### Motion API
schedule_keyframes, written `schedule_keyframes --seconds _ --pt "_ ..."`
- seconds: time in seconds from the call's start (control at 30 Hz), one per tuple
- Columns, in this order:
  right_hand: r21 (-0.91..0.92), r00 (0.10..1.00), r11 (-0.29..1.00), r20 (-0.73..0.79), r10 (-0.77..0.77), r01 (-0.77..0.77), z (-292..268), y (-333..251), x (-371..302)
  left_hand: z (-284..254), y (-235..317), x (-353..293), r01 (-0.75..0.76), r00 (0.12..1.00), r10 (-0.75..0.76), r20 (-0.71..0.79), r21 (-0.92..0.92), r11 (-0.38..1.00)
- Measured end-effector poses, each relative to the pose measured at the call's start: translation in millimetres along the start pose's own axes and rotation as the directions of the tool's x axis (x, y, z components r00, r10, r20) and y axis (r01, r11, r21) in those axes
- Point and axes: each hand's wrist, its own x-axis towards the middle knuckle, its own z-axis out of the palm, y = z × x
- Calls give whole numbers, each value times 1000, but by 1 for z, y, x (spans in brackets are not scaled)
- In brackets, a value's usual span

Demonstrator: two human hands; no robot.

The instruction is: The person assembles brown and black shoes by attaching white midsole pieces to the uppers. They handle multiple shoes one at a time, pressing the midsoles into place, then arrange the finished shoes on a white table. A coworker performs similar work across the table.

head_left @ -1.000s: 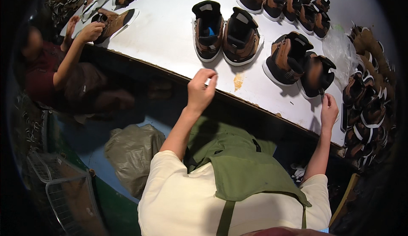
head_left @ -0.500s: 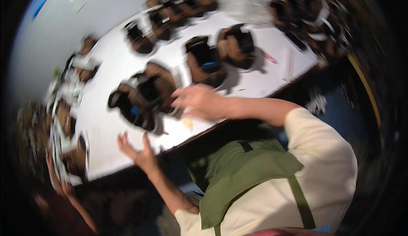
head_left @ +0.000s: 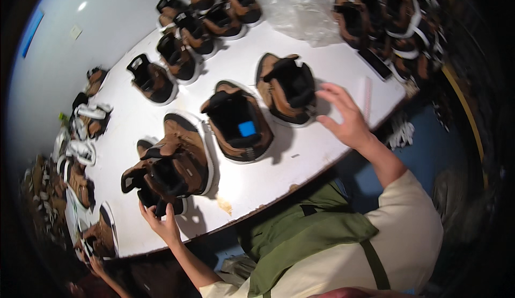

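My left hand (head_left: pixel 161 225) is at the heel of the leftmost brown and black high-top shoe (head_left: pixel 153 201), thumb and fingers apart around it and seemingly touching. A second shoe (head_left: pixel 185 158) leans over that one and hides much of it. In the middle of the row stands another high-top shoe (head_left: pixel 244 142) with a blue patch inside. To its right is a fourth shoe (head_left: pixel 281 96), toe pointing away. Beside its heel my right hand (head_left: pixel 348 118) is open, fingers spread, with nothing in it.
More shoes (head_left: pixel 196 35) stand in rows at the back of the white table (head_left: pixel 311 147). Clear plastic (head_left: pixel 298 11) lies beside a shoe pile (head_left: pixel 397 24) and a black phone-like slab (head_left: pixel 374 64). At the far left, another person's hand (head_left: pixel 96 266) touches a shoe (head_left: pixel 102 233).
My right hand has gone from beside the left pair of shoes to the rightmost shoe's heel. My left hand has come up to the leftmost shoe's heel. The view has shifted.
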Motion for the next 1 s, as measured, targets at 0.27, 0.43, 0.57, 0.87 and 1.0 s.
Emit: schedule_keyframes --seconds 0.27,0.43,0.57,0.87,1.0 --pt "42 968 970 86 234 -239 62 22 50 1 11 22 -1 997 -12 71 178 984" --pt "-25 971 981 141 194 -192 66 31 67 27 31 16 -116 991 96 89 265 957" --pt "-117 903 935 245 353 -334 59 24 83 26 51 9 -67 982 34 187 172 983" --pt "-407 807 786 168 566 -466 79 35 84 -24 51 37 -143 863 99 495 51 988" --pt "-413 836 816 195 512 -404 80 47 80 -33 35 44 -203 857 173 485 10 979"
